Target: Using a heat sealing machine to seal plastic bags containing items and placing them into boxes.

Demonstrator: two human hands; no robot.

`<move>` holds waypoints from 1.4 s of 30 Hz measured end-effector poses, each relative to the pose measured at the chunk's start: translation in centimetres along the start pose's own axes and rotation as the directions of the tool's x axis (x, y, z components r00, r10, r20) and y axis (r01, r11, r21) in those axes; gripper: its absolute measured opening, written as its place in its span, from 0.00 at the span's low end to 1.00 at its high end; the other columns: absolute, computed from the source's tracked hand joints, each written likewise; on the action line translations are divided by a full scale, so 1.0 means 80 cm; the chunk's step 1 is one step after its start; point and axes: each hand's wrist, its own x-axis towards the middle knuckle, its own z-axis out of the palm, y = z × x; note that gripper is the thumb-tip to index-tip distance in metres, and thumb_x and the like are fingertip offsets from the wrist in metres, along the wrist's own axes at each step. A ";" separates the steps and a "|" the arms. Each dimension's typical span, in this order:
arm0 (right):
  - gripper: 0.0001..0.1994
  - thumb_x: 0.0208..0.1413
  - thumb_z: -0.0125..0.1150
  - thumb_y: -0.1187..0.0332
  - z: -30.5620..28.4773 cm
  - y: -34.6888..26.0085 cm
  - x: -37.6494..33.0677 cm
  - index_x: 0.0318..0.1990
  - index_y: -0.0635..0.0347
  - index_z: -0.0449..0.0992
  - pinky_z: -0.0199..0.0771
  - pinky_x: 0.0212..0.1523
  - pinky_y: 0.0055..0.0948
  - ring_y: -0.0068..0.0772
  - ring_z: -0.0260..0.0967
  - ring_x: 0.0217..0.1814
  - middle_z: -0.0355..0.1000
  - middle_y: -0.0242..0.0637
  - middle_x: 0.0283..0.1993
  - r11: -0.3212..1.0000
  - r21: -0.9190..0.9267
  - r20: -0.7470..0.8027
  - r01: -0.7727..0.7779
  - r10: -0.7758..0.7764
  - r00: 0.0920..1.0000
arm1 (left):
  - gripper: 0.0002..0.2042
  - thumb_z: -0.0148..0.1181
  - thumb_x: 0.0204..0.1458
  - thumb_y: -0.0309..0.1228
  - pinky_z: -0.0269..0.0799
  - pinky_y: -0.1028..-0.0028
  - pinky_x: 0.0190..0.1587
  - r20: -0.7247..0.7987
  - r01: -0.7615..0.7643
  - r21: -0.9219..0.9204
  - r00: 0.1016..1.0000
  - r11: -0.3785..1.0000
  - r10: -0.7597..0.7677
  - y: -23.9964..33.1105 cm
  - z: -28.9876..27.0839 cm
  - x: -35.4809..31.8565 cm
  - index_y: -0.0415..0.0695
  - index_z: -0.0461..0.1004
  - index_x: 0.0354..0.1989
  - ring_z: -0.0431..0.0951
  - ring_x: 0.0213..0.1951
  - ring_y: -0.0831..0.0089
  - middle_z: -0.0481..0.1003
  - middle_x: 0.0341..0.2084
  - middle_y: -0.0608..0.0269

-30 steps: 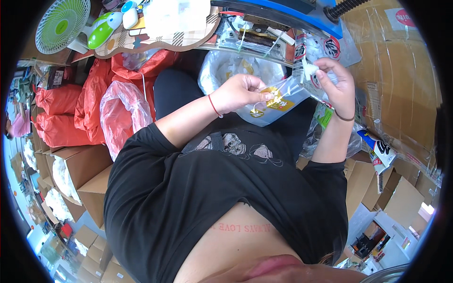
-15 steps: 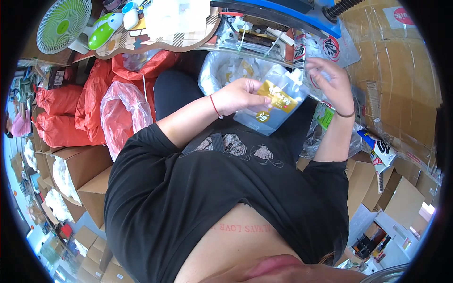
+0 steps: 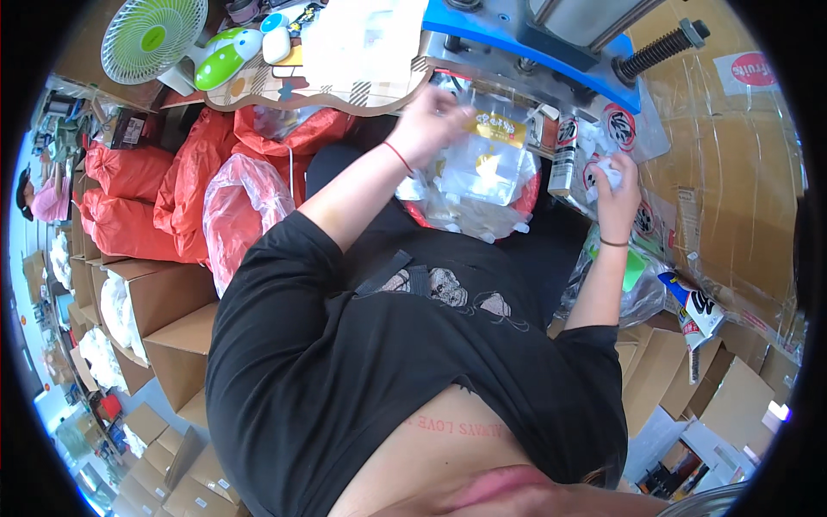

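A clear plastic pouch [image 3: 487, 168] with a gold label hangs under the front of the press, its upper end at the machine's lower edge. My left hand [image 3: 426, 125] is just left of the pouch's top, fingers apart and slightly blurred, with no visible grip on it. On the right, beside the spray can, my right hand [image 3: 618, 196] pinches a small white piece [image 3: 608, 174], whose exact kind I cannot make out. Below the pouch sits a red-rimmed container [image 3: 527, 200] lined with clear plastic, holding several more pouches.
A blue-framed press [image 3: 551, 56] stands ahead. A spray can [image 3: 564, 159] lies near my right hand. Red bags [image 3: 129, 215] and open cardboard boxes [image 3: 177, 302] fill the left. A tall carton [image 3: 715, 164] stands right. A small fan [image 3: 153, 39] is on the table at upper left.
The pouch has moved from above my lap to the press front, and my left hand has let go of it. My right hand has moved down beside the spray can and taken a white piece.
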 end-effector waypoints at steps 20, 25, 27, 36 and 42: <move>0.08 0.61 0.60 0.68 0.029 -0.148 0.034 0.43 0.63 0.79 0.71 0.45 0.26 0.26 0.72 0.42 0.77 0.34 0.41 0.835 0.542 0.292 0.092 -0.290 0.911 | 0.13 0.61 0.61 0.35 0.73 0.80 0.36 0.316 -0.209 0.569 0.948 0.795 0.024 0.044 -0.012 -0.090 0.35 0.80 0.41 0.76 0.31 0.84 0.80 0.28 0.67; 0.10 0.61 0.59 0.68 0.012 -0.132 0.052 0.45 0.63 0.79 0.71 0.46 0.26 0.25 0.72 0.44 0.77 0.35 0.43 0.849 0.518 0.419 0.106 -0.360 0.834 | 0.12 0.62 0.59 0.35 0.74 0.79 0.36 0.451 0.114 0.087 0.881 0.990 -0.141 0.030 0.020 -0.100 0.37 0.79 0.43 0.78 0.33 0.83 0.81 0.31 0.67; 0.10 0.62 0.59 0.68 0.001 -0.122 0.055 0.46 0.63 0.79 0.71 0.45 0.26 0.25 0.72 0.45 0.77 0.35 0.44 0.857 0.501 0.485 0.121 -0.394 0.781 | 0.12 0.62 0.59 0.33 0.74 0.79 0.40 0.550 0.346 -0.072 0.796 0.936 -0.252 0.029 0.035 -0.112 0.37 0.79 0.45 0.79 0.35 0.81 0.81 0.34 0.65; 0.13 0.64 0.57 0.66 -0.032 -0.079 0.036 0.51 0.63 0.75 0.68 0.47 0.24 0.25 0.68 0.42 0.73 0.32 0.37 0.946 0.295 0.318 -0.131 0.032 0.948 | 0.13 0.62 0.58 0.31 0.76 0.77 0.43 0.548 0.361 -0.068 0.793 0.930 -0.267 0.007 0.032 -0.068 0.37 0.76 0.48 0.80 0.41 0.77 0.80 0.40 0.62; 0.13 0.65 0.53 0.68 0.007 -0.090 0.002 0.54 0.63 0.71 0.67 0.47 0.23 0.25 0.66 0.43 0.69 0.33 0.40 0.934 0.345 0.189 0.094 -0.167 0.968 | 0.19 0.65 0.56 0.34 0.79 0.72 0.41 0.397 0.351 -0.124 0.875 0.928 -0.277 0.006 0.016 -0.012 0.35 0.71 0.51 0.81 0.37 0.75 0.79 0.38 0.61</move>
